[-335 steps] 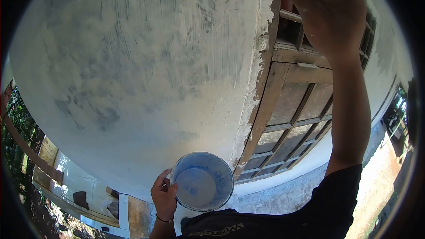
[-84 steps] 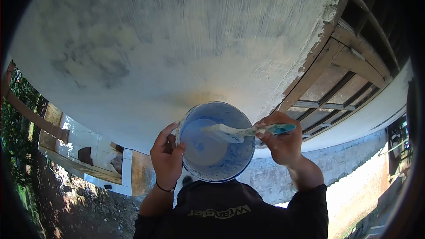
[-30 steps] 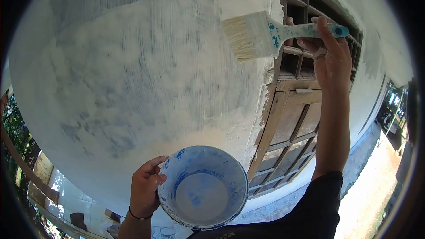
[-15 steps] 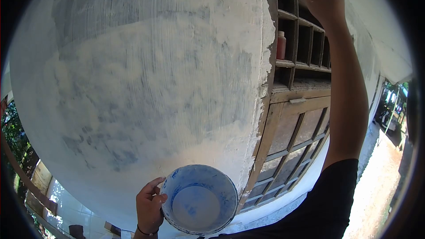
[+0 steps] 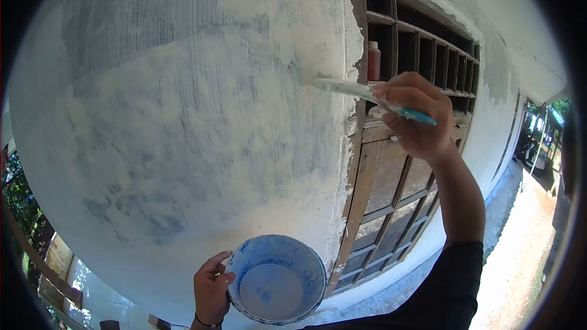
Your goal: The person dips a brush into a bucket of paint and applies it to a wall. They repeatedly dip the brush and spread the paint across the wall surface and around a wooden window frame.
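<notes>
My right hand (image 5: 419, 113) is closed around the handle of a paintbrush (image 5: 348, 88), whose blue-green end sticks out past the fingers. The bristle end points left and reaches the wall (image 5: 214, 116), which is coated in streaky white over grey. Low in the view, my left hand (image 5: 212, 290) grips the left rim of a bucket (image 5: 276, 278), thumb and fingers on its edge. Pale paint lies in the bucket, with blue smears on its inner side.
Right of the wall edge is a wooden frame with dark cubbyholes (image 5: 406, 46) holding a red bottle (image 5: 373, 61). Below is a paned wooden window (image 5: 391, 186). A sunlit path (image 5: 520, 250) runs at the far right, greenery at the far left.
My right hand has come down from the top edge with the brush, which now meets the wall lower. The view has shifted slightly; my left hand still holds the bucket.
</notes>
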`<state>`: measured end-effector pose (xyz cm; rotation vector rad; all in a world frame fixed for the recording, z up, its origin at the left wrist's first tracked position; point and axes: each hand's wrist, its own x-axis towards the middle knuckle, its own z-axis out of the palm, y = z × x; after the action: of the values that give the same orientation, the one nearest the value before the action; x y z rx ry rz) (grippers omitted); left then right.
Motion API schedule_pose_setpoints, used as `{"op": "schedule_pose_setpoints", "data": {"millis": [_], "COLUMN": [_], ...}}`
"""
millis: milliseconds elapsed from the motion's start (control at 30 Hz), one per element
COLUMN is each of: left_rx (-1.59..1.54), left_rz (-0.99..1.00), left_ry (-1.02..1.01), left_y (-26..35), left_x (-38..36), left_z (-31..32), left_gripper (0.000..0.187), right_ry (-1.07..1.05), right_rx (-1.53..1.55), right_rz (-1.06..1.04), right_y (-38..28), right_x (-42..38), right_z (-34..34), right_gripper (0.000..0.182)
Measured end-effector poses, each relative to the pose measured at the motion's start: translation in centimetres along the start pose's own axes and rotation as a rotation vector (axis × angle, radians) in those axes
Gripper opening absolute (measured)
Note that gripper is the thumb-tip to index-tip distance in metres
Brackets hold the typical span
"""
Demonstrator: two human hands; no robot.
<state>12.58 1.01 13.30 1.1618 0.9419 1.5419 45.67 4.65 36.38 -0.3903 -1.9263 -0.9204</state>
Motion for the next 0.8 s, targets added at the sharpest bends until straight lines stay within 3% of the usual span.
{"op": "schedule_pose_setpoints", "data": {"millis": [67, 133, 267, 333, 367, 400, 467, 600, 700, 800], "left_rx": [0.009, 0.028, 0.019, 0.015, 0.015, 0.013, 0.016, 0.004, 0.017, -0.003], "left_rz": [-0.002, 0.014, 0.003, -0.004, -0.003, -0.002, -0.007, -0.014, -0.016, -0.015], "left_ry": [0.006, -0.008, 0.006, 0.018, 0.019, 0.019, 0.02, 0.028, 0.023, 0.019], "left_y": [-0.4, -0.3, -0.9, -1.3, -1.5, -1.6, -1.7, -1.3, -1.0, -1.1], "left_x": [0.2, 0.3, 0.5, 0.6, 0.7, 0.9, 0.9, 1.0, 1.1, 1.2], "left_z": [-0.1, -0.1, -0.3, -0.5, -0.5, -0.6, -0.4, -0.1, 0.3, 0.8], "left_gripper": [0.043, 0.043, 0.042, 0.041, 0.041, 0.041, 0.041, 0.041, 0.042, 0.043], "right_ry": [0.136, 0.219, 0.148, 0.361, 0.304, 0.304, 0.232, 0.08, -0.01, 0.004], "right_rx": [0.345, 0.228, 0.141, 0.134, -0.099, -0.1, -0.25, -0.172, -0.132, 0.032], "right_rz": [0.23, 0.228, 0.286, 0.198, 0.146, 0.141, -0.125, -0.32, -0.334, -0.16], "right_y": [2.4, 4.6, 6.1, 4.1, 5.8, 5.6, 3.5, -0.3, -2.7, -3.8], "right_x": [2.0, 5.0, 9.3, 10.1, 8.5, 7.7, 4.7, -3.7, -6.4, -5.3], "right_z": [0.8, 0.8, -1.1, -0.8, -0.8, 0.2, 2.3, 4.9, 4.2, 2.8], "right_gripper": [0.019, 0.019, 0.015, 0.017, 0.016, 0.016, 0.019, 0.024, 0.024, 0.022]}}
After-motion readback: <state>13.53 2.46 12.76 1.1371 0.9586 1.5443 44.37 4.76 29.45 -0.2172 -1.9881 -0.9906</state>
